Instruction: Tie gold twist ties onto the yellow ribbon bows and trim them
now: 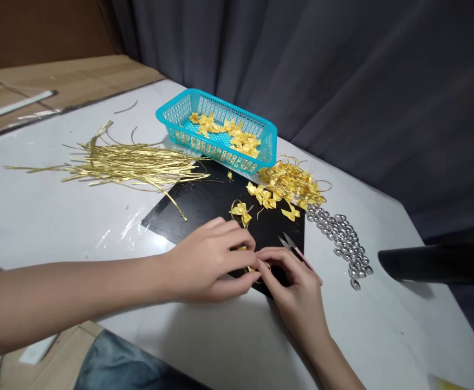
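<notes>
My left hand (222, 259) and my right hand (296, 279) meet over the black mat (204, 200), fingertips almost touching. Between them is a yellow ribbon bow (251, 268), mostly hidden by my fingers, with a thin loop showing beside it. The thumb and forefinger of my right hand are pinched together on it, and my left fingers curl round its other side. Scissors (302, 255) lie with parted blades just beyond my right hand. Another yellow bow (242, 214) with a loop of gold tie rests on the mat past my left fingers.
A blue plastic basket (216, 150) holding several yellow bows stands at the back. Left of it lies a bundle of gold ties (135, 162). A heap of yellow bows (293, 181) and silver oval beads (344, 238) lie to the right, near a black cylindrical object (435, 262).
</notes>
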Tool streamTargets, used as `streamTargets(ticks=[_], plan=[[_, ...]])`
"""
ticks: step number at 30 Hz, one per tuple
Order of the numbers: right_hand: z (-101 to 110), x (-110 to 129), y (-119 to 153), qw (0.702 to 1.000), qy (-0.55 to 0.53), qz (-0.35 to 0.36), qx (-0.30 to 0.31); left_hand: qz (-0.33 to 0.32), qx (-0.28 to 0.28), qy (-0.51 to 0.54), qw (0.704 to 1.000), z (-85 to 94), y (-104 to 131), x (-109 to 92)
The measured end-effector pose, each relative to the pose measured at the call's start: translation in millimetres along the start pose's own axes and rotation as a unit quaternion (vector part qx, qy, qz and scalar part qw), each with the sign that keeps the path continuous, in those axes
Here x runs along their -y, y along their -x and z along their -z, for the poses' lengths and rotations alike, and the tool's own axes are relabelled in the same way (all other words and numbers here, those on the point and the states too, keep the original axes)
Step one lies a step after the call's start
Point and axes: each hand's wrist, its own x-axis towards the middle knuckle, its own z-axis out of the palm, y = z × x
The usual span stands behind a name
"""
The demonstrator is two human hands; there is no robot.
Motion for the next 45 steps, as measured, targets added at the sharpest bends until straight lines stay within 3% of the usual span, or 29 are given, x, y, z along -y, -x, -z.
streamTargets(ticks=[4,17,26,34,41,45], plan=[[2,0,0,0.999,-0.005,-0.036,0.024,-0.021,0.031,-0.031,0.999,-0.6,0,2],[6,2,0,0.995,-0.026,-0.068,0.066,0.075,0.100,-0.016,0.992,-2.6,-3,12],[6,3,-2,0.996,0.001,-0.055,0.076,-0.026,0.129,-0.068,0.989,0.8,-4,19],[7,3,-5,0.995,-0.006,-0.054,0.086,-0.130,0.121,-0.151,0.973,3.2,-4,19],[8,4,-5,0.994,-0.016,-0.060,0.089,-0.144,0.135,-0.175,0.965,2.4,-4,17],[8,3,-5,0.992,-0.030,-0.073,0.095,-0.100,0.136,-0.150,0.974,1.0,-7,14]])
